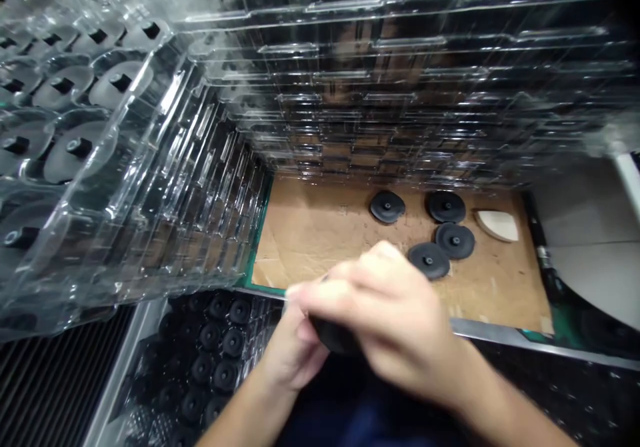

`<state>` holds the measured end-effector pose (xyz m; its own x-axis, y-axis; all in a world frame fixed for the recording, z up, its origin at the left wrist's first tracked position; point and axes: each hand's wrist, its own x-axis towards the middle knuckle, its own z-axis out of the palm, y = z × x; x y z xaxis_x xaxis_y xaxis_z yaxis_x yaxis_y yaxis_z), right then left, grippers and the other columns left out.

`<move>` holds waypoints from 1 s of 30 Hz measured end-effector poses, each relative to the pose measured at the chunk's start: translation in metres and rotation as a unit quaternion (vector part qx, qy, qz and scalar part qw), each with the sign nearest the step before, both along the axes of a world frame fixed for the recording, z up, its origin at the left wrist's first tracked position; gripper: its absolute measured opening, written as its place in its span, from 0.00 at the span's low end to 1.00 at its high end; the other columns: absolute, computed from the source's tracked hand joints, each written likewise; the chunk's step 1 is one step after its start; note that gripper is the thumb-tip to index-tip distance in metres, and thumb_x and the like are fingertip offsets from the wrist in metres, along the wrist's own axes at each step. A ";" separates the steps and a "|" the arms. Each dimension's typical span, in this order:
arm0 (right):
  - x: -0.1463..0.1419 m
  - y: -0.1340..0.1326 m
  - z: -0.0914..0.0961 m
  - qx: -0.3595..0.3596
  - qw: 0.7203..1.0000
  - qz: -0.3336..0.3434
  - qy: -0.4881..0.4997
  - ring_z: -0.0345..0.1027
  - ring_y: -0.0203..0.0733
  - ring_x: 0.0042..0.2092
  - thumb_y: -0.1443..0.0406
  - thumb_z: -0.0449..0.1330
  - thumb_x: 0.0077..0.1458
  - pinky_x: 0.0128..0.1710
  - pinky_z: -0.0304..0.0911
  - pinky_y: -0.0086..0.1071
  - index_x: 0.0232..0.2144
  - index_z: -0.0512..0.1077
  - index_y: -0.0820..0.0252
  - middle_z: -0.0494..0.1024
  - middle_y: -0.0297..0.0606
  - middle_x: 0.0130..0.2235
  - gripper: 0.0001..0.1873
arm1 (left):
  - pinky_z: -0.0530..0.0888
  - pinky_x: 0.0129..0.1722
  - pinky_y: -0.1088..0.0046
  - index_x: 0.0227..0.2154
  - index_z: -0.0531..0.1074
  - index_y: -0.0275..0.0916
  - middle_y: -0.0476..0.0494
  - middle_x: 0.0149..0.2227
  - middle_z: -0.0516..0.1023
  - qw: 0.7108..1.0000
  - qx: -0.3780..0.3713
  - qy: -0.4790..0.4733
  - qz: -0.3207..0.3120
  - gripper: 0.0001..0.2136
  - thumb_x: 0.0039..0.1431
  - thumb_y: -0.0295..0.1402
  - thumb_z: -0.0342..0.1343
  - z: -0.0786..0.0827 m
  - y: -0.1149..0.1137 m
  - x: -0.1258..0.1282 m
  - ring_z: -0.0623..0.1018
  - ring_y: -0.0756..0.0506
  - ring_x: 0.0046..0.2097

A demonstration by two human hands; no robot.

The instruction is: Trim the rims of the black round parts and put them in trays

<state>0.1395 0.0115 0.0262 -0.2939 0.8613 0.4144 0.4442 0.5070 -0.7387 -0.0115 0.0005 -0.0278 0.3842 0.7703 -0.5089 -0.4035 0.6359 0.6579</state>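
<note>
Left hand (295, 357), right hand (390, 307) pinching mostly hidden black disc (334, 337), lower centre; four stemmed discs (455, 241) loose, centre right; upper-left tray (107, 147) loaded.

Green tabletop (249, 276); cardboard sheet (310, 227) across it; on cardboard: four black discs (456, 241), pale wedge-shaped piece (499, 225).

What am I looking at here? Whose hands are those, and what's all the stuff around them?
There's no robot, just one person's bare hands. The camera sits on that person's head, looking forward and down. The left hand and right hand are close together, holding a dark piece that they mostly hide. Beyond them, four black rounded pieces and a pale wedge-shaped block lie on brown cardboard. Clear plastic trays are stacked behind it and to the left.
</note>
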 end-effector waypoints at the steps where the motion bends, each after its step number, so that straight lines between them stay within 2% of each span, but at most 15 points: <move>1: 0.004 0.002 -0.007 -0.036 0.998 -0.038 0.018 0.71 0.34 0.36 0.70 0.49 0.63 0.36 0.59 0.32 0.41 0.75 0.56 0.80 0.32 0.35 0.15 | 0.74 0.46 0.64 0.37 0.79 0.41 0.44 0.35 0.81 1.000 -0.003 -0.020 0.003 0.29 0.29 0.51 0.69 0.000 0.000 -0.001 0.79 0.39 0.40; 3: 0.012 0.002 -0.028 -0.118 0.985 -0.120 0.030 0.72 0.35 0.41 0.70 0.52 0.62 0.41 0.62 0.31 0.42 0.75 0.56 0.80 0.34 0.40 0.13 | 0.74 0.47 0.65 0.41 0.78 0.42 0.45 0.40 0.82 0.998 -0.014 -0.066 0.007 0.29 0.31 0.47 0.70 0.002 0.002 -0.005 0.80 0.41 0.40; 5: 0.018 -0.005 -0.056 -0.165 0.974 -0.153 0.019 0.72 0.37 0.42 0.69 0.54 0.61 0.43 0.64 0.32 0.43 0.75 0.56 0.80 0.36 0.41 0.12 | 0.74 0.47 0.68 0.43 0.77 0.45 0.46 0.43 0.82 0.993 -0.021 -0.114 0.013 0.28 0.34 0.43 0.71 0.004 0.003 -0.008 0.81 0.43 0.41; 8: 0.017 -0.023 -0.097 -0.179 0.976 -0.127 -0.005 0.73 0.39 0.36 0.67 0.53 0.61 0.36 0.66 0.32 0.39 0.77 0.57 0.81 0.36 0.35 0.12 | 0.74 0.47 0.73 0.43 0.77 0.43 0.46 0.44 0.82 0.989 -0.017 -0.147 0.021 0.27 0.36 0.40 0.71 0.005 0.005 -0.010 0.80 0.44 0.44; 10: 0.015 -0.032 -0.108 -0.177 0.977 -0.120 -0.011 0.73 0.39 0.32 0.66 0.54 0.60 0.32 0.66 0.31 0.34 0.78 0.57 0.81 0.36 0.30 0.12 | 0.73 0.47 0.74 0.43 0.77 0.42 0.46 0.44 0.82 0.988 -0.014 -0.150 0.023 0.25 0.37 0.38 0.71 0.004 0.006 -0.010 0.80 0.44 0.45; 12: 0.015 -0.034 -0.098 -0.178 0.975 -0.132 -0.009 0.74 0.38 0.32 0.67 0.54 0.60 0.33 0.66 0.30 0.36 0.78 0.57 0.81 0.35 0.32 0.11 | 0.73 0.47 0.73 0.43 0.77 0.43 0.46 0.43 0.82 0.988 -0.015 -0.152 0.016 0.24 0.38 0.36 0.71 0.004 0.006 -0.008 0.80 0.45 0.44; 14: 0.015 -0.030 -0.069 -0.161 0.972 -0.169 0.006 0.73 0.37 0.37 0.68 0.55 0.60 0.37 0.66 0.28 0.42 0.75 0.56 0.80 0.35 0.38 0.11 | 0.74 0.45 0.73 0.43 0.77 0.43 0.47 0.43 0.82 0.989 -0.019 -0.149 0.013 0.25 0.36 0.35 0.72 0.004 0.006 -0.006 0.81 0.45 0.40; 16: 0.014 -0.025 -0.035 -0.098 0.978 -0.181 0.024 0.72 0.35 0.41 0.71 0.55 0.60 0.40 0.64 0.28 0.47 0.72 0.53 0.79 0.34 0.42 0.14 | 0.74 0.44 0.73 0.43 0.77 0.44 0.47 0.43 0.82 0.990 -0.020 -0.135 0.019 0.25 0.35 0.36 0.72 0.006 0.005 -0.004 0.81 0.45 0.40; 18: 0.012 -0.021 -0.010 -0.028 0.994 -0.107 0.021 0.71 0.36 0.38 0.73 0.53 0.60 0.38 0.63 0.29 0.47 0.72 0.53 0.79 0.33 0.41 0.16 | 0.74 0.46 0.74 0.42 0.77 0.44 0.47 0.44 0.81 0.993 -0.017 -0.114 0.036 0.25 0.36 0.38 0.72 0.008 0.004 -0.002 0.79 0.45 0.44; 20: 0.010 -0.020 0.002 -0.022 0.998 -0.056 -0.015 0.69 0.35 0.33 0.75 0.51 0.59 0.32 0.60 0.30 0.44 0.74 0.56 0.79 0.33 0.36 0.17 | 0.73 0.46 0.76 0.42 0.78 0.45 0.48 0.45 0.81 0.995 -0.014 -0.082 0.058 0.25 0.34 0.38 0.72 0.007 0.003 -0.002 0.78 0.46 0.46; 22: 0.009 -0.021 0.003 -0.050 0.994 -0.076 -0.064 0.66 0.35 0.29 0.76 0.52 0.57 0.29 0.58 0.31 0.41 0.75 0.58 0.79 0.33 0.32 0.16 | 0.73 0.45 0.79 0.41 0.78 0.46 0.48 0.45 0.81 0.996 -0.013 -0.052 0.076 0.27 0.31 0.39 0.73 0.006 0.003 -0.003 0.78 0.47 0.45; 24: 0.008 -0.021 0.001 -0.057 0.991 -0.097 -0.077 0.67 0.35 0.30 0.76 0.53 0.57 0.31 0.58 0.31 0.43 0.74 0.56 0.79 0.33 0.34 0.17 | 0.73 0.44 0.79 0.40 0.79 0.46 0.48 0.43 0.81 0.996 -0.006 -0.044 0.077 0.28 0.29 0.40 0.73 0.005 0.003 -0.001 0.78 0.47 0.45; 27: 0.006 -0.018 -0.009 -0.052 0.994 -0.096 0.003 0.71 0.35 0.36 0.75 0.52 0.59 0.36 0.61 0.30 0.44 0.74 0.56 0.80 0.33 0.38 0.16 | 0.74 0.43 0.80 0.39 0.79 0.46 0.50 0.40 0.82 0.995 -0.018 -0.050 0.079 0.26 0.29 0.38 0.73 0.005 0.005 0.003 0.79 0.48 0.43; 30: 0.011 -0.013 -0.036 -0.164 0.976 -0.131 0.059 0.73 0.36 0.38 0.68 0.54 0.59 0.37 0.64 0.29 0.39 0.76 0.56 0.81 0.33 0.37 0.11 | 0.75 0.38 0.81 0.39 0.79 0.45 0.50 0.40 0.81 0.991 -0.056 -0.035 0.112 0.26 0.30 0.37 0.73 0.004 0.007 0.005 0.79 0.50 0.40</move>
